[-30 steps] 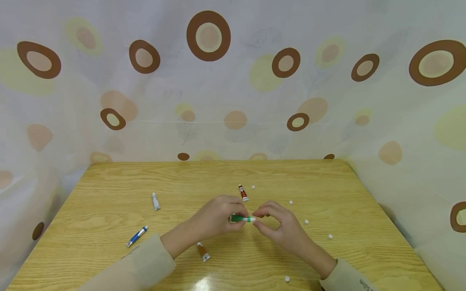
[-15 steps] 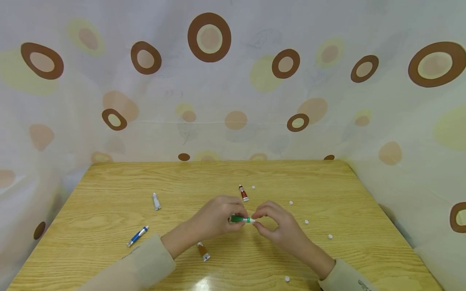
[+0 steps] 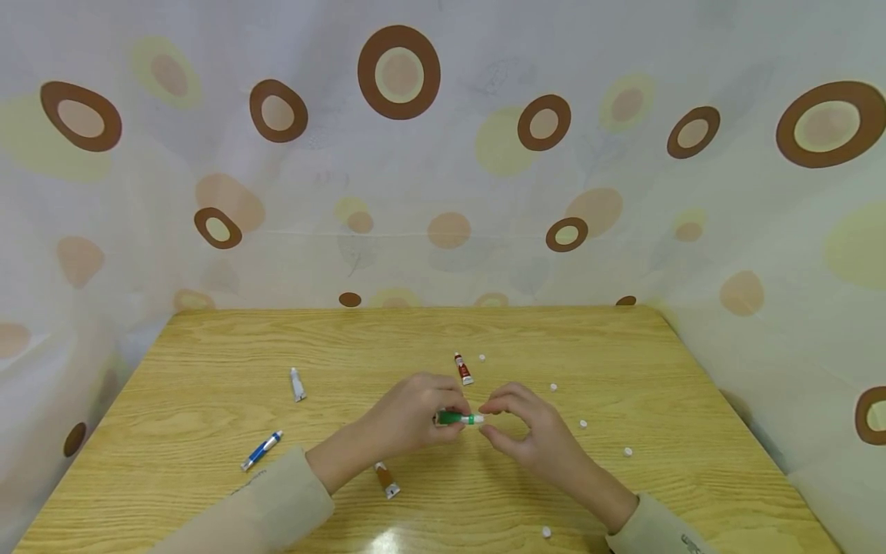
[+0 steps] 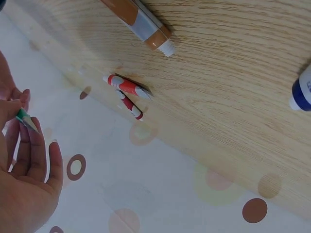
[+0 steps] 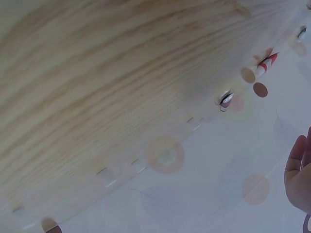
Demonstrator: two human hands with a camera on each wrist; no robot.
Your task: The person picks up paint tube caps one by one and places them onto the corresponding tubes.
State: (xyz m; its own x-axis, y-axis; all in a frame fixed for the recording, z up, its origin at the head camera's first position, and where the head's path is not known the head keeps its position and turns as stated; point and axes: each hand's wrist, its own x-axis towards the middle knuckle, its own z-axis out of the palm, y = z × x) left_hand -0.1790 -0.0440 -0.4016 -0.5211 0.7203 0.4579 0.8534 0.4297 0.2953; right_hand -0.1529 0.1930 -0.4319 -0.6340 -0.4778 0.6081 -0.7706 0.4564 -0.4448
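Note:
In the head view, my left hand [image 3: 424, 412] pinches a small green paint tube [image 3: 453, 418], holding it level over the middle of the table with its nozzle end to the right. A white cap [image 3: 478, 419] sits at that end. Thumb and index fingertip of my right hand [image 3: 529, 427] curl round the cap from either side, right at its edges. The left wrist view shows the tube's green body [image 4: 25, 118] between the left fingers. Only part of the right hand [image 5: 299, 177] appears in the right wrist view, at its right edge.
Around the hands lie a brown tube [image 3: 387, 482], a blue tube [image 3: 261, 450], a whitish tube [image 3: 297, 384] and a dark red tube [image 3: 463, 369]. A bright red tube [image 4: 127, 86] shows in the left wrist view. Several loose caps [image 3: 583, 424] dot the table's right side.
My right thumb and index fingertip have spread a little wider at the cap. The left hand and the green tube stay almost where they were.

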